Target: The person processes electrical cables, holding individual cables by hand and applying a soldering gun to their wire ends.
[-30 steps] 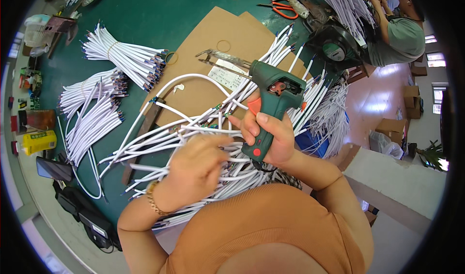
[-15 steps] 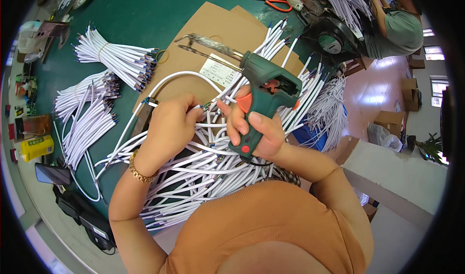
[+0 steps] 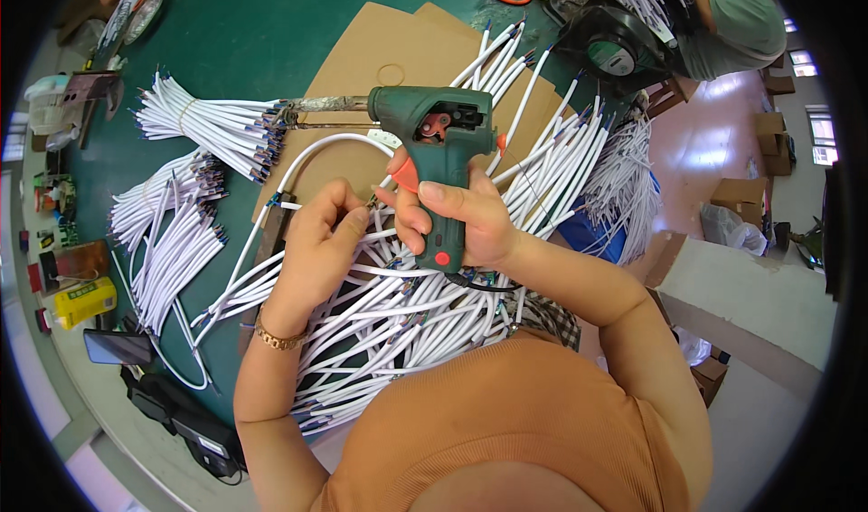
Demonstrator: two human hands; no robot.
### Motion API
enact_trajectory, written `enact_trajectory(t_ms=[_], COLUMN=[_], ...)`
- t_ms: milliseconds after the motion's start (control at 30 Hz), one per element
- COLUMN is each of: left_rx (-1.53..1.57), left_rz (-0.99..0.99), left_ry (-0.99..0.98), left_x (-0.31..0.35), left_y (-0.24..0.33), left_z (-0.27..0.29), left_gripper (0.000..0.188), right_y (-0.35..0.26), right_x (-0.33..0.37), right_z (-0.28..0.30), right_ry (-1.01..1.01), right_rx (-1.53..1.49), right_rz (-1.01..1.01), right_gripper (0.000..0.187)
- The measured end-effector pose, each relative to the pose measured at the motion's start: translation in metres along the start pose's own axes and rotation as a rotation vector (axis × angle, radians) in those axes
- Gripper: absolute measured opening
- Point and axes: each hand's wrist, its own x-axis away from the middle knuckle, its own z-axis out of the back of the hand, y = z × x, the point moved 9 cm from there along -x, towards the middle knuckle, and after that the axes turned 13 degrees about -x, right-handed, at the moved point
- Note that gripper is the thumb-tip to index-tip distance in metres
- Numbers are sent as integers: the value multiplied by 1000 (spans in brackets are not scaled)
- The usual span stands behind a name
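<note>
Left hand (image 3: 318, 241) pinches the end of a white cable (image 3: 312, 161) between thumb and forefinger, the other fingers curled in; the pinch sits just left of the right hand and over the heap of cut cables (image 3: 380, 331) spread on the green counter (image 3: 253, 33). From that pinch the cable loops up and back over the cardboard sheet (image 3: 398, 46). To the right, the right hand (image 3: 457, 222) is wrapped tight around the grip of a green glue gun (image 3: 434, 141), forefinger on the orange trigger. The gun's long axis lies nearly level across the picture, its metal nozzle (image 3: 316, 105) pointing left toward the bundled cables (image 3: 203, 123), so the nozzle tip lies above and slightly left of the pinched cable end, well apart from it. The left hand is the nearer one to that end; the gun would have to tip down toward it.

Compared with half a second ago, the gun has swung from slanting up-left to almost horizontal, and the left hand has drawn in closer to the right.
</note>
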Motion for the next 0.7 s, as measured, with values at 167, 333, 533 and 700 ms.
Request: enact_trajectory(t_ms=[167,333,533,700], left_rx=[-411,-472,-535,-596], left_rz=[13,72,96,49], left_ry=[-58,-17,-13,55], left_x=[-6,-8,-9,-10], left_y=[21,19,20,23], left_z=[-2,0,-2,-3], left_gripper=[13,15,15,13], right_y=[-1,-1,-26,-53], right_x=[-1,2,18,36], right_z=[6,9,-1,-9], right_ry=[25,-12,-23,49], right_rx=[-78,-126,-183,-12], right_rz=[16,30,175,124], right_gripper=[40,41,37,47])
